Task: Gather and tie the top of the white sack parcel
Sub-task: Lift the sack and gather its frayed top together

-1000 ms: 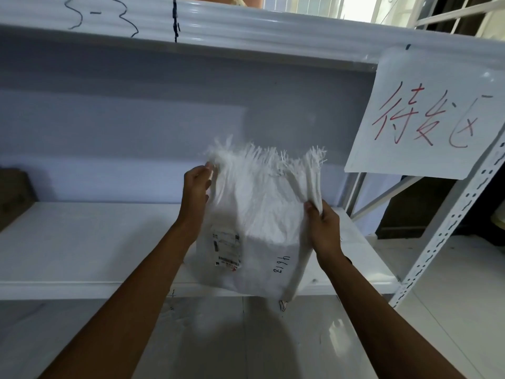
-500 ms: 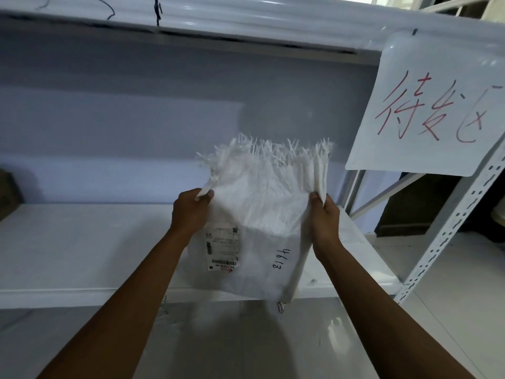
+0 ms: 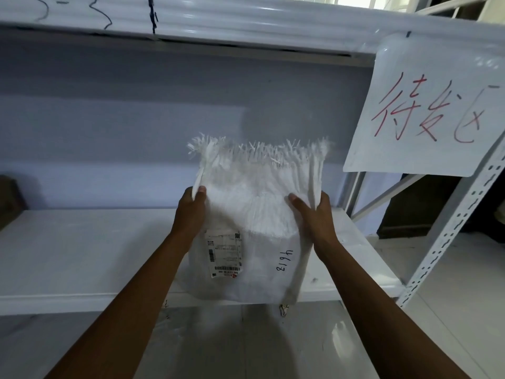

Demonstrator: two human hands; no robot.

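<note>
Out on the left it's bare white shelf (image 3: pixel 82 255), and then here's the left hand (image 3: pixel 191 206), thumb and curled fingers pinching a fold of cloth at the left edge of the white sack parcel (image 3: pixel 254 214), just below the loose upper part. The sack stands at the front of that shelf, its bottom edge hanging over the lip, shipping label (image 3: pixel 223 254) and handwritten number (image 3: pixel 282 259) facing the camera. Up top, the frayed fringe (image 3: pixel 257 149) spreads wide and flat, nothing bunched yet, so this looks like the very start of the gather. Over to the right hand (image 3: pixel 314 212): thumb laid across the front, fingers wrapped behind the right-hand fold, a firm grip. The smart play, I'd say, is to bring both hands toward the middle, pleating the slack cloth as they close, staying low on the neck so the contents are snug and enough tail stands above for the knot. Woven fabric like this is likely to be slippery and spring back, so one hand ought to clamp the bunch while the other works the tie. Far right, a paper sign (image 3: pixel 426 110) with red writing hangs clear of the action.
</note>
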